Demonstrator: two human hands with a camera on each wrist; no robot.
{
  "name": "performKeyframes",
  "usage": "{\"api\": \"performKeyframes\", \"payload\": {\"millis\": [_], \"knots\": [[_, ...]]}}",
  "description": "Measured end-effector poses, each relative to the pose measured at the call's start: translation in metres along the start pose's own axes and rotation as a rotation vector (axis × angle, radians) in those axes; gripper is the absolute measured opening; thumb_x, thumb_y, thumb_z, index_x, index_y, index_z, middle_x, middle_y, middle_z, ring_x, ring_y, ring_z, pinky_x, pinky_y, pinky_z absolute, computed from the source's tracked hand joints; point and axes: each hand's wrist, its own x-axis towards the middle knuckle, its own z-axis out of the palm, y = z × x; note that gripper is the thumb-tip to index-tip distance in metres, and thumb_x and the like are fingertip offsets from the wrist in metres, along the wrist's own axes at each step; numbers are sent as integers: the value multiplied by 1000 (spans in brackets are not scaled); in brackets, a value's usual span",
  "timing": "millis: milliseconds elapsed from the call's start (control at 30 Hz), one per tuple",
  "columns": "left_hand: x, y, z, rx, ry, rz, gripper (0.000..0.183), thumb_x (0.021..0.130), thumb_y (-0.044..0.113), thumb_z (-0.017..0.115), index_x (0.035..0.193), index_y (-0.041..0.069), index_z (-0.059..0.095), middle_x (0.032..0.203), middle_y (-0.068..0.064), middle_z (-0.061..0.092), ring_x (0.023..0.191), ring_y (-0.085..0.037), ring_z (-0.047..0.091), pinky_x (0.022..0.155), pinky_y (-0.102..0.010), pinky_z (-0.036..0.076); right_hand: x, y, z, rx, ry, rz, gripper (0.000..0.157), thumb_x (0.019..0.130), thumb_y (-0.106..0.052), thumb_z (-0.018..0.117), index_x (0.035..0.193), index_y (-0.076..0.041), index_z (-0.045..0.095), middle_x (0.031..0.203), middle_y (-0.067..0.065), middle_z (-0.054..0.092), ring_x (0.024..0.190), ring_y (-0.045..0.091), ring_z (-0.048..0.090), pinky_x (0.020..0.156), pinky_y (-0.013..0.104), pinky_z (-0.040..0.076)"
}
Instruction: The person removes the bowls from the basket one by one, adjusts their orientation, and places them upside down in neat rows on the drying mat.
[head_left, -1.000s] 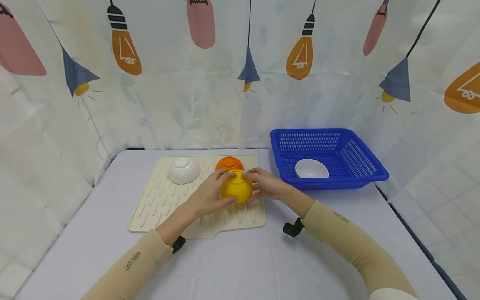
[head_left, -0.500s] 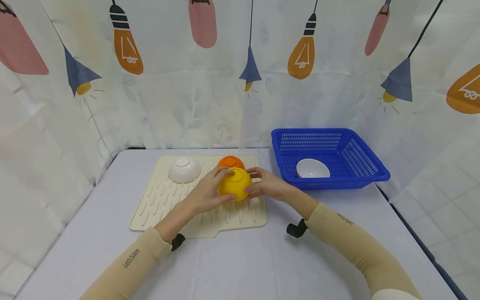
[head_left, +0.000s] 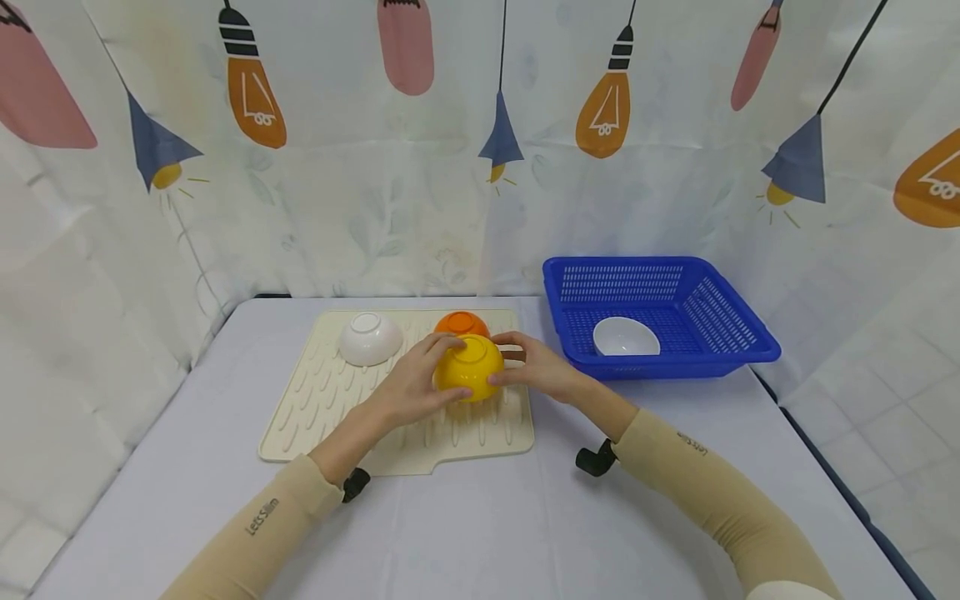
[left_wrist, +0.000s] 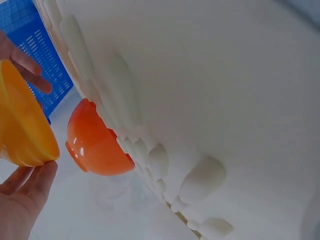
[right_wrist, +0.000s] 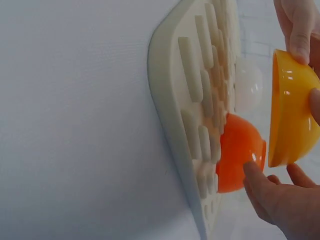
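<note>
A yellow bowl point(head_left: 472, 369) is held upside down above the beige ridged mat point(head_left: 315, 417). My left hand point(head_left: 408, 381) grips its left side, thumb at the rim and fingers near the foot. On the bowl's right, my right hand point(head_left: 538, 368) has its fingers spread; the thumb is at the yellow side. In the left wrist view, fingers of that hand stand away from the bowl. Behind it an orange bowl point(left_wrist: 97, 142) lies upside down on the mat. In the right wrist view, a gap separates the yellow rim from the mat.
A white bowl point(head_left: 370, 339) lies upside down at the mat's back left. At the back right stands a blue basket point(head_left: 738, 329) with another white bowl point(head_left: 625, 337) inside. A patterned curtain point(head_left: 420, 200) hangs behind the table point(head_left: 480, 533).
The yellow bowl has shifted slightly left and up in my left hand. My right hand has come off its foot, and its fingers have drawn back from the bowl.
</note>
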Motion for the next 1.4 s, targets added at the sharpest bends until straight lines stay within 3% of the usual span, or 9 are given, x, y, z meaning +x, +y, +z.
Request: {"api": "performKeyframes", "payload": {"millis": [200,400,633,933,1400], "knots": [[1,-1,2,-23,17,-3,65,82,28,90,133,8,54,132,-8,57,123,-28,55,108,-45,46,0,3,-1,-7,-27,-154,79,91,-14,81,156,-10,36,157,8,40,142,30,43,114,44,40],[-1,-3,2,-42,35,-21,66,82,27,90,133,7,55,133,-9,57,124,-28,55,108,-45,46,0,5,0,-89,-40,-296,73,94,-15,78,155,-9,39,154,5,46,142,26,43,115,44,37],[-3,-5,-1,-57,33,-18,65,82,28,90,134,7,55,133,-8,57,124,-28,55,108,-44,46,-1,7,5,-180,0,-373,64,94,-16,77,151,-12,49,154,2,47,139,24,47,113,38,40],[-2,-5,-2,-68,28,0,65,82,26,90,133,7,55,132,-8,57,124,-27,55,108,-42,46,-1,12,2,-298,-29,-521,69,90,-14,81,151,-12,48,155,4,46,143,24,42,111,46,42],[-7,-8,-5,-62,-4,-41,65,81,31,90,133,7,58,134,-7,58,126,-29,56,108,-46,46,6,13,8,-332,-48,-551,63,87,-11,84,143,-8,57,149,9,51,139,28,46,105,44,49]]}}
